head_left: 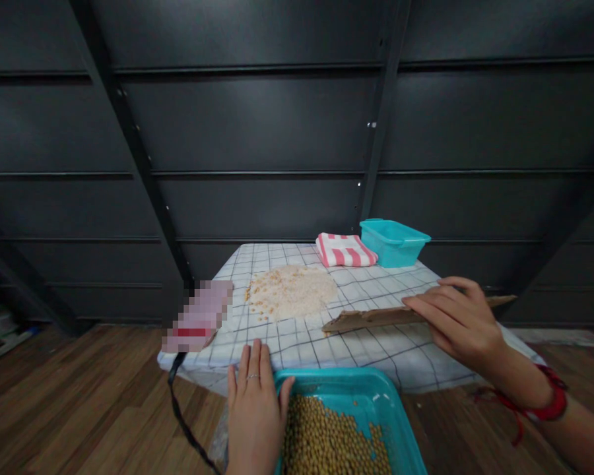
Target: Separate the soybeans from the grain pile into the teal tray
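Note:
My right hand [458,320] grips a strip of brown cardboard [371,319] from above, its long edge down on the checked tablecloth. My left hand [256,409] lies with fingers stretched at the left rim of a turquoise tray [336,374], its thumb over that rim. Inside the tray are many round greenish-yellow beans [327,439], with some bare turquoise bottom showing on the right. Beyond my hands, a flat spread of white rice-like grains [297,290] covers the cloth, with several yellow kernels [260,290] mixed in along its left side.
A folded pink-and-white striped towel [346,251] sits at the back of the table beside a turquoise basket [395,244]. At the left edge lies a blurred-out pinkish object [200,316] with a black strap or cord [181,402]. Dark panels [257,132] rise behind the table.

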`<state>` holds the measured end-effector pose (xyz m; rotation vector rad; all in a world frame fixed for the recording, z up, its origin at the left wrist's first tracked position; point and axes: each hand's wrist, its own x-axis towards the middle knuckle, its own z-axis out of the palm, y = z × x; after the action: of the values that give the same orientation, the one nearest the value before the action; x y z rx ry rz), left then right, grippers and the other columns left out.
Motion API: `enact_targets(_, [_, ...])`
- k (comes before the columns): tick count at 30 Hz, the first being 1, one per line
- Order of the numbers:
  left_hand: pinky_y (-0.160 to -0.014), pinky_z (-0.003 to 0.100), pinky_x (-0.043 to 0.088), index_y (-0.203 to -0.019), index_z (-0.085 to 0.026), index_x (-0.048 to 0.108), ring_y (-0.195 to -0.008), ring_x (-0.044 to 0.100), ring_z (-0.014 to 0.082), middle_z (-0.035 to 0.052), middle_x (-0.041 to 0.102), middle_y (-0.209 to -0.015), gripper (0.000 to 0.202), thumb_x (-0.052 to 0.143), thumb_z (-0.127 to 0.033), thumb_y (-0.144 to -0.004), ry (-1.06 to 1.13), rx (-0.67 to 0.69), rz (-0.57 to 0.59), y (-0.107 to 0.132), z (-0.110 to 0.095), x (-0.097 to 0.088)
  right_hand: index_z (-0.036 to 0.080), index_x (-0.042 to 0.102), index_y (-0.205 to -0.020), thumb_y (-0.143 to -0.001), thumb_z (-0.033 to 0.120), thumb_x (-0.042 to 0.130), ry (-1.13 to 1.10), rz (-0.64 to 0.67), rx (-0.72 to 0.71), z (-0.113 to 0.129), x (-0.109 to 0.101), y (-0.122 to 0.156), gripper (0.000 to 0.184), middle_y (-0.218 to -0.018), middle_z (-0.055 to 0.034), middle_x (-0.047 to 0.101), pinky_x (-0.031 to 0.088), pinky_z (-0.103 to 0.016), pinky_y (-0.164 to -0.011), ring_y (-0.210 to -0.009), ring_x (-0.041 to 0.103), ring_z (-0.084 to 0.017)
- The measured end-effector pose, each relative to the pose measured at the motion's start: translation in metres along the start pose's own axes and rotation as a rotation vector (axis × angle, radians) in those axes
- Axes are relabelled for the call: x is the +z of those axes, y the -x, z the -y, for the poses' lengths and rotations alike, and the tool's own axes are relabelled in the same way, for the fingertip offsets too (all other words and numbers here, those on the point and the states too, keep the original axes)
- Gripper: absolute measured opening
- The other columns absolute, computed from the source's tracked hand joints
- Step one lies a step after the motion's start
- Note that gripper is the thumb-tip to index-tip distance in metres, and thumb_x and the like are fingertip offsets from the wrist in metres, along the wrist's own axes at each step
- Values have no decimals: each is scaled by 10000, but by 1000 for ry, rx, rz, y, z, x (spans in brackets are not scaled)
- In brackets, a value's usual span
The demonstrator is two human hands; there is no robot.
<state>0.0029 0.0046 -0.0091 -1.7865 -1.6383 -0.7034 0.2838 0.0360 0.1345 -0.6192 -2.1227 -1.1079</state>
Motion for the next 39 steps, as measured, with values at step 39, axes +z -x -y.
enact_targets(39, [-863,487,417,-1117,-60,519,-1110,483,301,169,562,-1175,515,290,-433,-845,23,-20,4,-2,-2,-1,184,532,-890,-815,23,351,-119,104,22,19,-41,-9,254,-689,9,638,370,-337,-742,-630,550,-108])
